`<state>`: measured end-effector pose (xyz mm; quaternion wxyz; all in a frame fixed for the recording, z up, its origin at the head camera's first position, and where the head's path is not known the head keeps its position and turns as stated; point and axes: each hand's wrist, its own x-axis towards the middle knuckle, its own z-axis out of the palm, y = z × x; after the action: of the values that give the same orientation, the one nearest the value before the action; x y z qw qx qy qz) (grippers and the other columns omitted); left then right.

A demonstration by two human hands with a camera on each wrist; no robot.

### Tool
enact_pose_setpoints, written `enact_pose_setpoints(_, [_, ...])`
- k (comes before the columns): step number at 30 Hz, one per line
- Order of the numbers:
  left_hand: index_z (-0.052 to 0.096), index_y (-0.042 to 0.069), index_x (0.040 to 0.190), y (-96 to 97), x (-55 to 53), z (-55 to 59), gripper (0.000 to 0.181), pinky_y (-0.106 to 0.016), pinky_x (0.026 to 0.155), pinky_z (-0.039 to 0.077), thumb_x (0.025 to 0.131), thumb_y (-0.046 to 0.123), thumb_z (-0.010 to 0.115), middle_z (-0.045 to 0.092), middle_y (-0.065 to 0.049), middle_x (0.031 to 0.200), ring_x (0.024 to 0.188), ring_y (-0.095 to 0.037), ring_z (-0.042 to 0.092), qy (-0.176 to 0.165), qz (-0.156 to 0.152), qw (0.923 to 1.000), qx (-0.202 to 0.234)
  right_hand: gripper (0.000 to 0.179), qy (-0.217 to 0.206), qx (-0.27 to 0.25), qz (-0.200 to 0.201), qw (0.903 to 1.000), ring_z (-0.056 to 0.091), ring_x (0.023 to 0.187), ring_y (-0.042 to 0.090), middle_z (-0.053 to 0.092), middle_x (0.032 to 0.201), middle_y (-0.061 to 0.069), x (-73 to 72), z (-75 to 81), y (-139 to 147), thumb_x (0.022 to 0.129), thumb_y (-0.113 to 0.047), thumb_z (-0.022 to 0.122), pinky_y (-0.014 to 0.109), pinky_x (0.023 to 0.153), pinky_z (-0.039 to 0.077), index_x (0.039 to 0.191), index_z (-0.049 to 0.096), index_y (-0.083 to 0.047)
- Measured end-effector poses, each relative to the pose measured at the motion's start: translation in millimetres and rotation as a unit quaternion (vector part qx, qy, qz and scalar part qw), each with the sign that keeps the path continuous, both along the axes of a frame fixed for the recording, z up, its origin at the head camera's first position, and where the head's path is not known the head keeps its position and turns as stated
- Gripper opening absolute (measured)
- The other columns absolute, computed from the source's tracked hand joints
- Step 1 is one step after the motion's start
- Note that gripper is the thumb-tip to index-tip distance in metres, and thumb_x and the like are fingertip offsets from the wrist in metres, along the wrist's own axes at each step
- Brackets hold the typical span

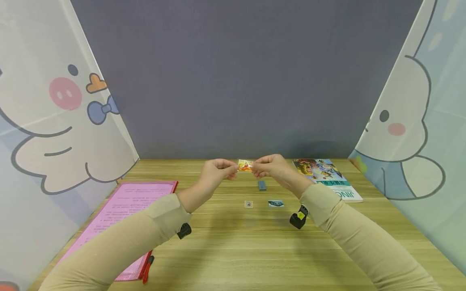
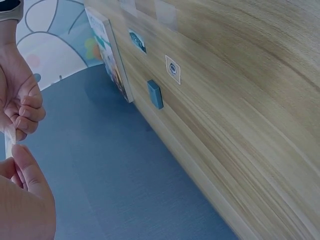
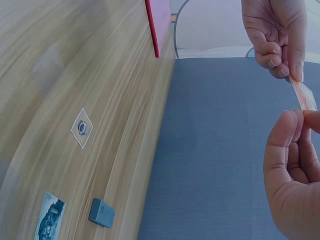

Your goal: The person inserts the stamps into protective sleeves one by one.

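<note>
Both hands hold up a small stamp-like picture card (image 1: 245, 165), orange and yellow, above the far part of the table. My left hand (image 1: 218, 171) pinches its left end between thumb and fingers. At the right end, my right hand (image 1: 273, 169) pinches it the same way. The right wrist view shows the card (image 3: 306, 95) nearly edge-on, stretched between the two sets of fingertips. Below the hands, a blue-grey block (image 1: 262, 186) lies on the wood. Nearer to me lie a small square picture with a white border (image 1: 248, 204) and a blue-green picture card (image 1: 276, 203).
A pink sheet-filled folder (image 1: 127, 214) with a red edge covers the table's left side, a red-and-black tool (image 1: 147, 269) by its near corner. At the back right lies a colourful book (image 1: 327, 180). A dark panel (image 1: 240, 81) stands behind the wooden table (image 1: 225, 250).
</note>
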<state>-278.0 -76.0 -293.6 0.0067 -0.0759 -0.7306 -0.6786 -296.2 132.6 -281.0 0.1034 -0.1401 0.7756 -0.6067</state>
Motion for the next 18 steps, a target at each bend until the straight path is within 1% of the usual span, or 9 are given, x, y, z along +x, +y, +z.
enact_pose_setpoints(2, [0.069,-0.005,0.099,0.1,0.8,0.7,0.019,-0.046,0.087,0.058,0.088,0.010,0.072,0.070,-0.003,0.077,0.064,-0.010,0.067,0.000,0.001,1.0000,-0.001,0.025,-0.003,-0.003,0.000,1.0000,0.066,0.074,0.014,0.069,0.082,0.002,-0.1,-0.1,-0.4,0.095,-0.012,0.063,0.031,0.075,0.060,0.110,0.064,0.008])
enact_pose_setpoints(5, [0.069,-0.005,0.098,-0.1,1.9,1.3,0.019,-0.044,0.085,0.059,0.088,0.010,0.072,0.070,-0.003,0.077,0.064,-0.010,0.067,-0.001,0.001,1.0000,-0.002,0.025,-0.003,-0.006,0.002,1.0000,0.065,0.074,0.014,0.069,0.082,0.002,-0.6,-0.6,-0.7,0.095,-0.012,0.063,0.029,0.073,0.060,0.110,0.063,0.008])
enact_pose_setpoints(9, [0.069,-0.005,0.098,-0.6,1.5,1.0,0.018,-0.034,0.076,0.061,0.088,0.009,0.072,0.071,-0.005,0.079,0.064,-0.010,0.067,-0.001,0.002,1.0000,0.000,0.024,-0.003,-0.006,0.004,1.0000,0.065,0.073,0.014,0.068,0.081,0.002,-1.0,-1.1,-0.8,0.095,-0.011,0.062,0.028,0.072,0.060,0.109,0.063,0.009])
enact_pose_setpoints(12, [0.070,-0.004,0.097,-0.5,1.8,1.2,0.017,-0.028,0.072,0.061,0.088,0.010,0.072,0.071,-0.007,0.081,0.065,-0.010,0.067,-0.004,0.005,1.0000,-0.004,0.023,-0.007,-0.007,0.001,0.9999,0.065,0.072,0.013,0.068,0.080,0.002,-0.8,-0.8,-1.1,0.095,-0.011,0.062,0.028,0.071,0.060,0.109,0.063,0.009])
enact_pose_setpoints(18, [0.070,-0.002,0.095,-1.3,2.3,1.4,0.014,-0.029,0.073,0.061,0.088,0.010,0.072,0.071,-0.012,0.085,0.071,-0.016,0.069,-0.009,0.010,0.9999,-0.005,0.025,-0.009,-0.006,0.004,0.9999,0.066,0.073,0.013,0.069,0.080,0.002,-0.6,-0.6,-1.5,0.096,-0.011,0.062,0.027,0.072,0.060,0.110,0.063,0.009])
